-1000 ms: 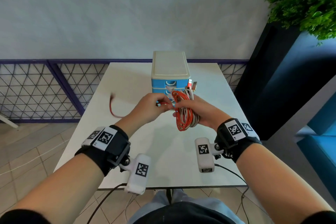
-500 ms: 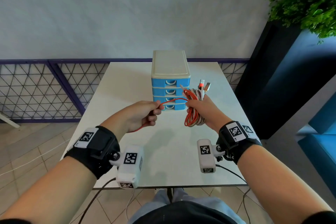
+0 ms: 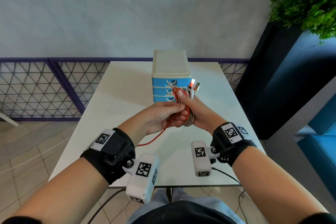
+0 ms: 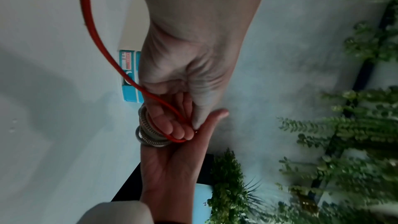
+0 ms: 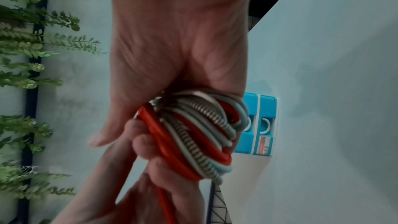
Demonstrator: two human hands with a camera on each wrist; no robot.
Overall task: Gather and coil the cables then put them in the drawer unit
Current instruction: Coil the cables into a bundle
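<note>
The right hand (image 3: 195,112) has its fingers (image 5: 170,168) curled tight round a coiled bundle of red, white and metal-spring cables (image 5: 200,134), thumb pressed on top, USB plugs (image 3: 195,85) sticking out at 12 o'clock. The left hand (image 3: 160,116), touching it from 9 o'clock, pinches the loose red cable (image 3: 156,136) against the bundle, the free length trailing toward 7 o'clock over the white worktop (image 3: 127,96). Just beyond the hands at 12 o'clock stands the blue drawer unit (image 3: 171,71), its drawers pushed in.
</note>
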